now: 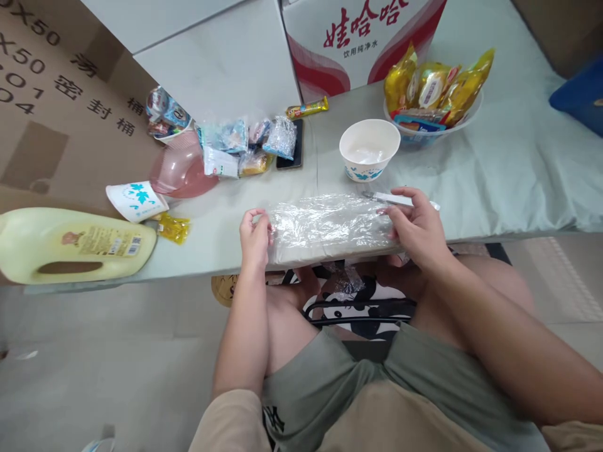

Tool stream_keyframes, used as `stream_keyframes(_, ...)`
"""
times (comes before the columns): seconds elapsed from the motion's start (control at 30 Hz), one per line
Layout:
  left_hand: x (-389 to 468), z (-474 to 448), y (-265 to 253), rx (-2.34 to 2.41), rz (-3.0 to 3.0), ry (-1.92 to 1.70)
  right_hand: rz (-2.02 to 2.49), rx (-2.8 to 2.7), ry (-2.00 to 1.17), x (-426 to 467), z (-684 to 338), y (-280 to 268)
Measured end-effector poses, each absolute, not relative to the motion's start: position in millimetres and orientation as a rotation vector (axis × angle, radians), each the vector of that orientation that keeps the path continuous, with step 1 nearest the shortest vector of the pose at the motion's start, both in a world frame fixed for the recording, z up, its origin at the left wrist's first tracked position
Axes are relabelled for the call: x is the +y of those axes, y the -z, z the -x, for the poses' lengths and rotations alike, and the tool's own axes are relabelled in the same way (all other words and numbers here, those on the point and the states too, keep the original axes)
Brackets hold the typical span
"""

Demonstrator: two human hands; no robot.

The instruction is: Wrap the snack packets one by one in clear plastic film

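A clear plastic sheet (325, 223), crinkled and shiny, lies stretched along the front edge of the cloth-covered table. My left hand (255, 242) pinches its left end. My right hand (418, 223) grips its right end between thumb and fingers. Under the fingers of that hand is a slim white tool (393, 199) with a grey pointed tip; I cannot tell whether it is held or just lies there. Just beyond the sheet, a white paper bowl (370, 150) with blue leaf prints stands upright.
A bowl of yellow snack packs (433, 94) stands at the back right. Wrapped snacks (235, 147) lie beside a phone (298, 144) and a pink bowl (183, 168). At left are a tipped paper cup (136, 199) and a yellow jug (75, 245). Boxes (362, 44) line the back.
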State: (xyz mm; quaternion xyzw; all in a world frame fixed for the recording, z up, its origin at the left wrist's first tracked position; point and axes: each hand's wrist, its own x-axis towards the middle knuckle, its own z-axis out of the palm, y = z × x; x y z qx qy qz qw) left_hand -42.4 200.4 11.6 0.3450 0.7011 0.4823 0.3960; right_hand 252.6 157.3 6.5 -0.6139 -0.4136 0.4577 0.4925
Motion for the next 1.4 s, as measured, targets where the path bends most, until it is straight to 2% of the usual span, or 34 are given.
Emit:
stream_keyframes(0.33,202.2,43.6,-9.4,1.658,-0.974,-1.321,1.499,-1.208,-0.976,156.8,-253.0,-5.0)
stream_keyframes(0.6,201.0,46.7,-4.3,1.763,-1.224,-1.083,1.471,-1.482,-0.823,157.6,-257.6,7.5)
stream_keyframes(0.87,202.6,54.0,7.2,1.96,-1.558,-0.942,1.575,-1.714,-0.5,160.5,-259.4,18.1)
stream_keyframes(1.1,196.2,45.8,-1.7,2.098,-1.81,-0.695,1.789,-1.92,-0.283,156.3,-257.6,16.7)
stream_keyframes(1.23,195.5,41.7,-3.4,2.125,-1.911,-0.588,1.762,-2.009,-0.126,154.0,-255.3,12.9)
stream_keyframes(1.4,198.0,46.7,2.3,2.07,-1.92,-0.526,1.65,-2.118,-0.174,147.7,-253.9,12.3)
